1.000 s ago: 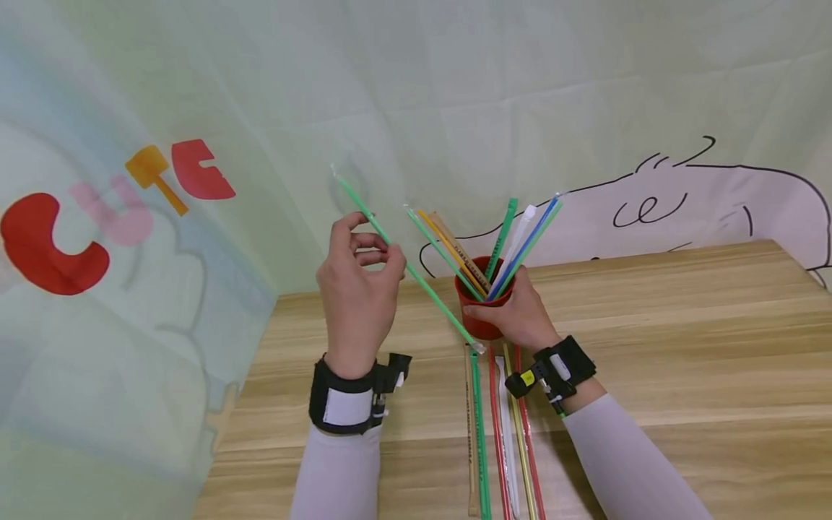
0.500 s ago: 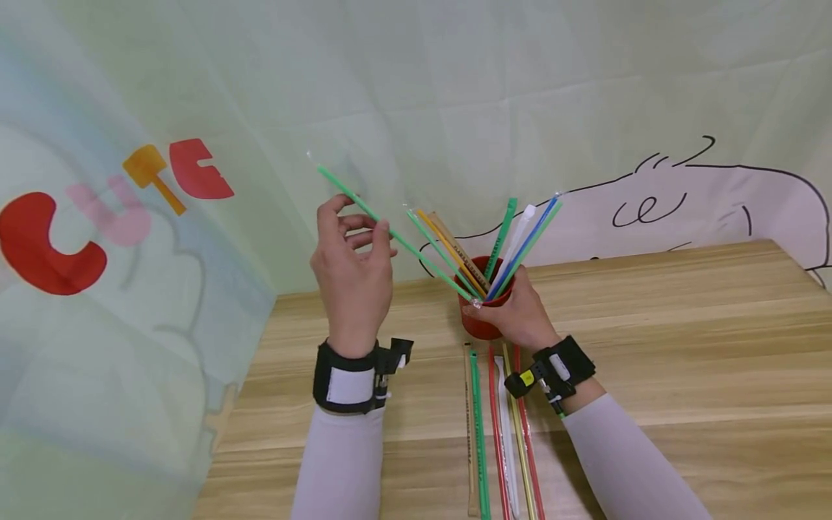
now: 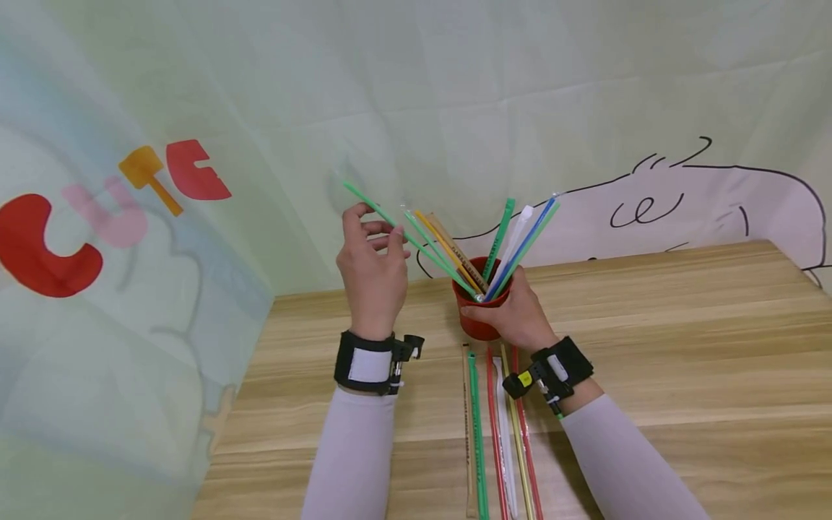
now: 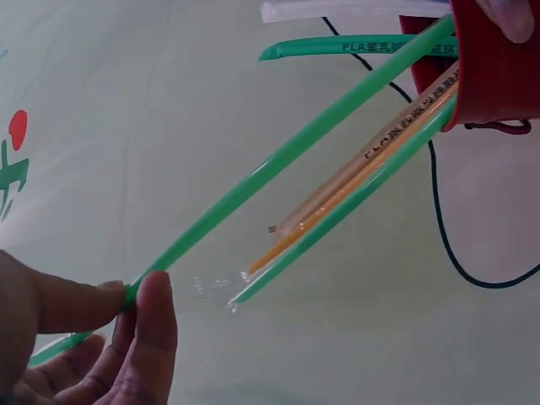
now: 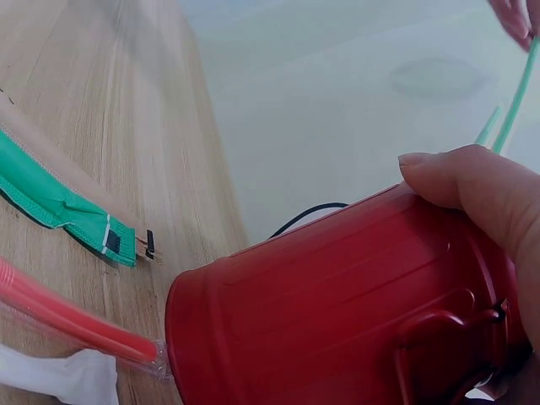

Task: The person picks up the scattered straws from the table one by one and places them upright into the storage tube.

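Note:
My left hand [image 3: 373, 278] pinches a light green straw [image 3: 425, 250] between thumb and fingers. That straw slants down to the right, its lower end at the mouth of a small red pail [image 3: 479, 326]. In the left wrist view the same straw [image 4: 287, 159] runs up to the pail's rim. My right hand [image 3: 525, 318] grips the pail, its thumb along the near side by the rim. Several straws stand in the pail: a blue straw [image 3: 523, 244], a white straw [image 3: 518, 230], a dark green straw [image 3: 499, 237], plus orange, brown and light green ones. Their lower ends are hidden.
Several wrapped straws lie side by side on the wooden table [image 3: 650, 361], in front of the pail: a brown straw [image 3: 469, 433], a dark green straw [image 3: 478, 433], red, white and yellow ones. A printed cloth backdrop [image 3: 455, 108] hangs behind and to the left.
The left hand has brought the light green straw's lower end up from below the pail to its mouth, then shifted right. The right hand keeps its hold on the pail.

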`<state>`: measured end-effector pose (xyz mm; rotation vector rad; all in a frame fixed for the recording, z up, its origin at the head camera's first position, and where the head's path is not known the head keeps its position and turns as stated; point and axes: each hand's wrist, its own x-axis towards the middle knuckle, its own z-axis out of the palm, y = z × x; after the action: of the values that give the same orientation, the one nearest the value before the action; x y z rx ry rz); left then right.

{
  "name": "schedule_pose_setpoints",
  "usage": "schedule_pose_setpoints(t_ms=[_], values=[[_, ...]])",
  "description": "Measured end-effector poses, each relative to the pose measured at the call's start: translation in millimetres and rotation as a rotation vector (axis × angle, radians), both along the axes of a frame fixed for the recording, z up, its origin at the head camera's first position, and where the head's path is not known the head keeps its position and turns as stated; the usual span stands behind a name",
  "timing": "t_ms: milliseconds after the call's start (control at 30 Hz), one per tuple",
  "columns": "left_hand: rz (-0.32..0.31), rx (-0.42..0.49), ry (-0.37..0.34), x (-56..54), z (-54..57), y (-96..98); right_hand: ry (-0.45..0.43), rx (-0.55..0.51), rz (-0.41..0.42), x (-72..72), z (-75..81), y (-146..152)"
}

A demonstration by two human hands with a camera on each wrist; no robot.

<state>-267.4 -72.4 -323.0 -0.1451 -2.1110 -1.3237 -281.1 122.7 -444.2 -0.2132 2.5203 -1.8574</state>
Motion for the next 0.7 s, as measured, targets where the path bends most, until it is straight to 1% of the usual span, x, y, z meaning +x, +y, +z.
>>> schedule_pose_setpoints(t_ms=[167,333,500,700], values=[[-0.007,-0.013,-0.032,-7.5,-12.2,4.3,0.023,-0.008,0.0,-0.9,-0.1,0],[0.001,-0.034,-0.072,-12.6,-25.1,7.7,0.041,-0.013,0.004,-1.6,-1.4,0],[-0.005,-0.053,-0.111,-16.7,-37.3,10.2,0.057,-0.013,0.011,-1.7,-1.2,0],[-0.005,-0.056,-0.152,-22.0,-50.1,13.1,0.06,-0.015,0.01,-1.2,-1.1,1]])
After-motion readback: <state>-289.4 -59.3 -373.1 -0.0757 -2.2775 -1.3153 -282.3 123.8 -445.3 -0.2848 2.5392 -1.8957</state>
